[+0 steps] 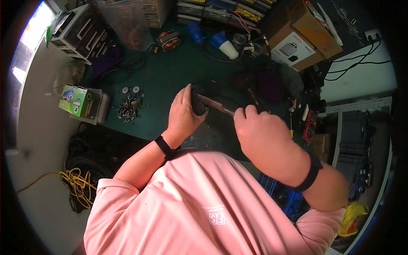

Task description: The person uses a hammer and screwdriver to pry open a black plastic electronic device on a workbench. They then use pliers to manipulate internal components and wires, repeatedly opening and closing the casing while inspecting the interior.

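My left hand [182, 112] is closed around a dark ridged piece [196, 102], held up over the green workbench [165, 78]. Its exact kind is hard to make out. In my closed right hand [264, 131] is a long flat tool [213, 104], brownish along its blade with a greyer part by the fingers. The tool's far end meets the right side of the dark piece; whether it goes inside it I cannot tell. My right fingers hide the handle. Left of my left hand lies a pile of small screws [128, 108], with two grey round discs [136, 89] behind it.
A green box [76, 101] stands at the bench's left edge, a white drawer unit [80, 36] behind it. Further back are a copper-wound coil [169, 40] and a blue-and-white bottle [224, 45]. Cardboard boxes [312, 32] and a red meter [310, 126] are on the right.
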Tool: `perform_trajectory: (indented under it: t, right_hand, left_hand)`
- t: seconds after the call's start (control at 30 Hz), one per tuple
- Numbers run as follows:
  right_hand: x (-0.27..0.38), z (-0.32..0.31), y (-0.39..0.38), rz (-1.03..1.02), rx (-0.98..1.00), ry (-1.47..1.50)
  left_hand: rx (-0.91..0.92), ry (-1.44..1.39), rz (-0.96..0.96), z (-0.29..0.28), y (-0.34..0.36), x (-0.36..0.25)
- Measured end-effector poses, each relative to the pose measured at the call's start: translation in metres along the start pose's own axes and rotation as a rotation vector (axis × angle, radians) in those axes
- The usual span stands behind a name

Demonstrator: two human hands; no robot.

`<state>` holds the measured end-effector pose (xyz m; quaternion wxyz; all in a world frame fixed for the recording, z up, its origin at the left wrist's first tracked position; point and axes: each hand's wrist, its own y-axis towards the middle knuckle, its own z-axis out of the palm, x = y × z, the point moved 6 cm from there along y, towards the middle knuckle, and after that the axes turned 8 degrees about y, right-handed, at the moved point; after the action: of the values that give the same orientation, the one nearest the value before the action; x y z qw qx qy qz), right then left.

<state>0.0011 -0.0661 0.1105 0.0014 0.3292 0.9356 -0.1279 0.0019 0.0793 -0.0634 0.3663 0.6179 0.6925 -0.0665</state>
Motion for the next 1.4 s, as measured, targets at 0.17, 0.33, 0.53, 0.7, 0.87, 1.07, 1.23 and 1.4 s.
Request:
perform_trajectory:
  t: [0.17,0.33,0.53,0.7,0.87,1.07,1.23,1.4]
  right_hand:
    - [-0.004,0.025,-0.014,0.008,-0.096,0.068]
    - [-0.011,0.048,-0.02,0.034,-0.189,0.105]
    - [-0.014,0.077,-0.028,0.104,-0.23,0.189]
    - [-0.015,0.097,-0.026,0.157,-0.244,0.28]
    - [-0.013,0.076,-0.022,0.107,-0.238,0.259]
    - [-0.028,0.037,0.002,0.018,-0.152,0.298]
    - [-0.024,0.009,0.019,-0.049,-0.09,0.264]
    - [-0.044,0.015,0.024,-0.043,-0.087,0.378]
  left_hand:
    - [-0.012,-0.021,-0.083,-0.001,0.008,0.006]
    - [-0.022,0.022,-0.069,0.004,0.012,0.003]
    - [-0.027,0.08,0.012,0.013,0.007,-0.003]
    - [-0.037,0.089,0.019,0.011,0.01,0.0]
    - [-0.024,0.106,0.012,0.012,0.004,0.002]
    - [-0.001,0.1,0.013,0.012,-0.003,0.007]
    - [-0.022,0.087,0.016,0.011,-0.002,0.004]
    - [-0.053,0.069,0.026,0.007,-0.005,0.007]
